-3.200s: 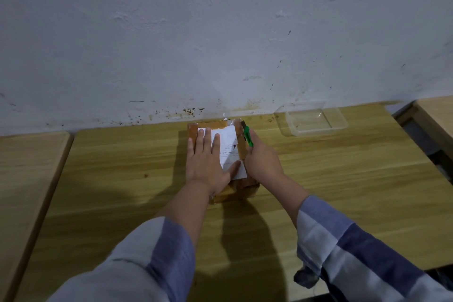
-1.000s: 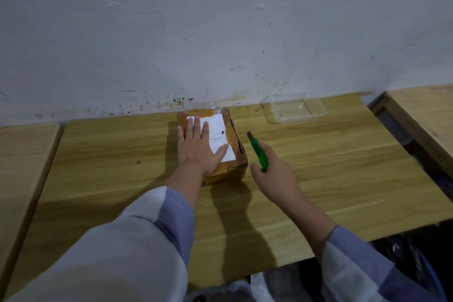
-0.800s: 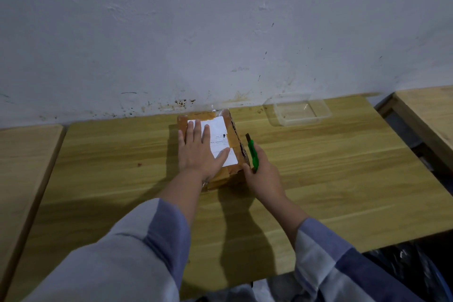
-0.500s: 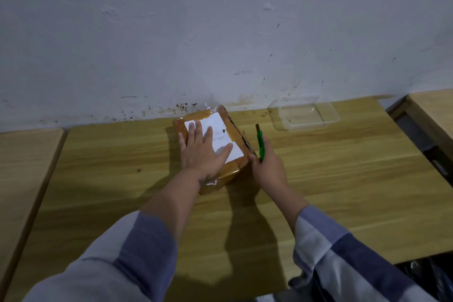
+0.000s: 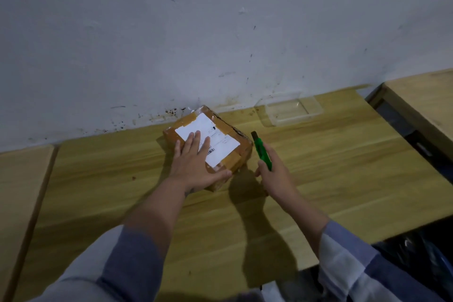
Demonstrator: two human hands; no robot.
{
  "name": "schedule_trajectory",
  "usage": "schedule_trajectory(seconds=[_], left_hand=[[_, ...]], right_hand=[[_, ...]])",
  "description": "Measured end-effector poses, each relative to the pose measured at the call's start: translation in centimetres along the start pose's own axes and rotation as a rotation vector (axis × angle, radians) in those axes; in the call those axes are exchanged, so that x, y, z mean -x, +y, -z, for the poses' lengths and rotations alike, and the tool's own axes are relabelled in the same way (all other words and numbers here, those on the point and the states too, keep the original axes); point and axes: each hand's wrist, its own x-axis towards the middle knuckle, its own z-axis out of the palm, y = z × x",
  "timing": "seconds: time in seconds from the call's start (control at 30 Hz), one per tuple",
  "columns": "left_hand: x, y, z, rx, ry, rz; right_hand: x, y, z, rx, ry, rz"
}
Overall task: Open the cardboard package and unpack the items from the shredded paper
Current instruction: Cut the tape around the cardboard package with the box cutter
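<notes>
While the left hand (image 5: 196,169) is pressing flat-fingered on the taped brown cardboard package (image 5: 208,147) (near the wall), the right hand (image 5: 270,174), gripping a green utility knife (image 5: 261,151), should be slicing shallowly.

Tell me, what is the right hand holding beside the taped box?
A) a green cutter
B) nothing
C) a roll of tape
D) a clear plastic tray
A: the right hand grips a green cutter, just off the side of the cardboard package that the left hand presses flat.
</notes>
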Motion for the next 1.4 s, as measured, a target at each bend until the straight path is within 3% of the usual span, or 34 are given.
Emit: schedule_trajectory(seconds=[0.17,0.7,1.4], left_hand=[[0.5,0.4,-0.1,-0.008,-0.034,0.013],[1.1,1.5,-0.8,-0.031,0.006,0.068],[1.2,2.5,-0.8,-0.028,-0.018,0.142]], right_hand=[[3.0,1.7,-0.3,-0.163,0.005,-0.013],[4.5,0.3,-0.6,-0.343,-0.016,-0.143],[5.1,-1.5,-2.5,-0.421,-0.053,-0.288]])
